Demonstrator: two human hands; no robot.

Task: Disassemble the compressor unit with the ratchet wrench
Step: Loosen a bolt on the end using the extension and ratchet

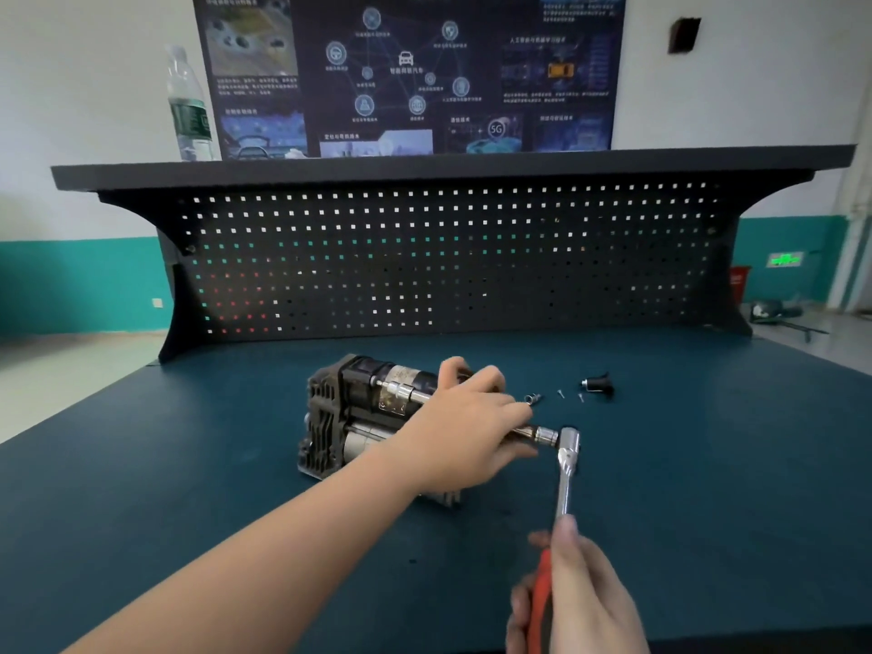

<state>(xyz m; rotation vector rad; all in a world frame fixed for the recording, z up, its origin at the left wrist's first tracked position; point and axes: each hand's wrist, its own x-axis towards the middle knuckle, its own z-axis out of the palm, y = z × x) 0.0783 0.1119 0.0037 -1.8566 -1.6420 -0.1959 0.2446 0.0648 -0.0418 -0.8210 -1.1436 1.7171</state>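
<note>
While a clear water bottle (188, 106) is standing at the far left of the shelf (453, 169) above the pegboard (453, 262), the compressor unit (358, 413) is being kept on its side left of centre on the blue counter (188, 464), its finned black end turned to the left. Across it, the left hand (467, 427) is being laid from the left, and its fingers (476, 377) are being curled over the unit's right end and round the long extension bar (410, 394), which is being run along the top of the unit to a fastener near the black end. Whether the bar or the unit's body is being squeezed cannot be told exactly. Just right of that hand, the head of the ratchet wrench (568, 464) is being held on the bar's near end, the steel shaft being pointed down toward the viewer. At the lower right, the red grip is being clamped by the right hand (575, 597), its fingers wrapped together round it. Beyond the wrench head, a small socket (533, 398), two loose screws (560, 394) and a black cap-like part (599, 384) are lying apart on the counter.
</note>
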